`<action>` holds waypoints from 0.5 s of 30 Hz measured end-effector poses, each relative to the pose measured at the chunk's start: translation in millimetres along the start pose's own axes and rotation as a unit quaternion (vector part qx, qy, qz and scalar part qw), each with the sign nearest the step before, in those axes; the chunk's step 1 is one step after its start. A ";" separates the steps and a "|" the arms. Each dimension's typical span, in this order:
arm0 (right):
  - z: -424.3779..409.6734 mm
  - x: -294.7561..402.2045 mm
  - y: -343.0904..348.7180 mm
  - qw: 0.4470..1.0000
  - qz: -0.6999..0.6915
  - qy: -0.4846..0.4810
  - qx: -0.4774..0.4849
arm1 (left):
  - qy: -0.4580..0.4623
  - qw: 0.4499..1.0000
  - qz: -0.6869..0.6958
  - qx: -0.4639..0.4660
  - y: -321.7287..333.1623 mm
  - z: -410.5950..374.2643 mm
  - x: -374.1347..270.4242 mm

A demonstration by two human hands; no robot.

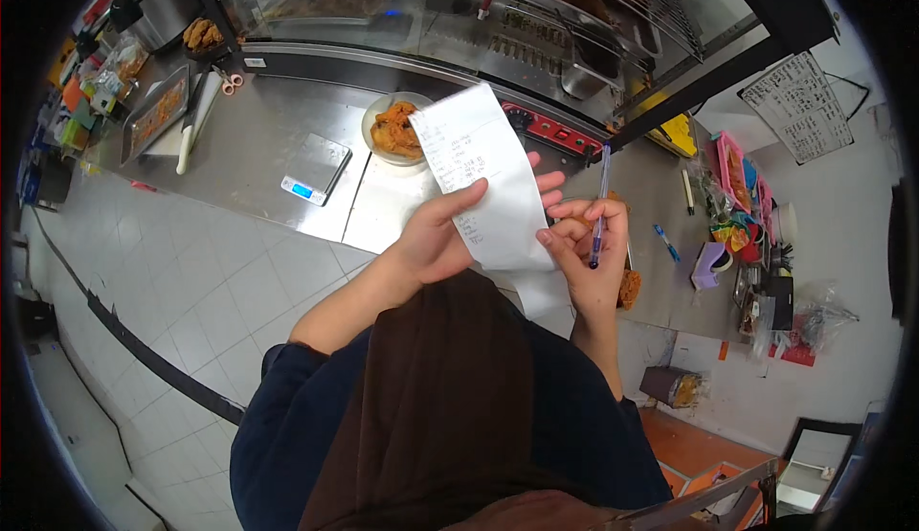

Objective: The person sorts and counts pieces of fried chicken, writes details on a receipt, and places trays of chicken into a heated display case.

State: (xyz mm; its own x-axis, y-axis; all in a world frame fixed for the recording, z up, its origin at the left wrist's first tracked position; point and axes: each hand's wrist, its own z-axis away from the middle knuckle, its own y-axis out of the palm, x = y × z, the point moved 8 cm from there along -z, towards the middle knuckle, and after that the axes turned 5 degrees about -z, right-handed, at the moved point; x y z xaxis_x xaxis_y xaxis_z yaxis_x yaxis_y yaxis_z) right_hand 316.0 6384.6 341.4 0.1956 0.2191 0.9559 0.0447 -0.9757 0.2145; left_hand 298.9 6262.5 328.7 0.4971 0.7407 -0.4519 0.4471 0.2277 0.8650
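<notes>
A long sheet of white paper [495, 172] with handwriting lies across my left hand [449, 233], thumb on top and fingers beneath. My right hand [592, 244] pinches the sheet's lower right edge and also holds a blue ballpoint pen [603, 204] between its fingers, tip downward. Behind the paper, a round bowl [370, 118] holds fried chicken [395, 132], partly covered by the sheet. Left of the bowl is a digital kitchen scale [316, 168] with a lit display and nothing on its plate. More fried chicken [630, 289] shows beside my right wrist, its tray mostly hidden.
A glass food warmer [359, 57] spans the counter's back. To the left are a knife [188, 132], scissors [231, 83] and a metal tray [129, 136]. Rightward sit a blue pen [666, 243], a purple tape dispenser [707, 265] and a pink basket [731, 172].
</notes>
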 end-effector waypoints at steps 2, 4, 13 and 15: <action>0.3 -1.2 2.2 1.000 0.005 -0.017 0.001 | 0.009 0.999 0.033 0.006 2.9 1.7 1.8; 3.8 6.1 -5.6 0.993 0.069 -0.097 -0.026 | 0.012 0.999 0.042 0.000 6.7 1.1 0.7; 11.6 54.1 6.1 0.981 -0.033 -0.188 -0.023 | 0.021 1.000 0.009 0.001 9.9 2.2 0.5; 9.2 48.7 24.1 0.988 -0.079 -0.132 0.031 | 0.016 1.000 0.013 0.001 9.9 1.5 2.8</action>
State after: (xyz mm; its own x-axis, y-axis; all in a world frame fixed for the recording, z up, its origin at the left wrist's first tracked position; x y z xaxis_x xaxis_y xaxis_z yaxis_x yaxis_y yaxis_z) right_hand 335.6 6371.8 391.3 0.4300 0.3685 0.8242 0.1525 -0.9294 0.3360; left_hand 305.8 6265.9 335.6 0.4842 0.7665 -0.4219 0.4365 0.2063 0.8757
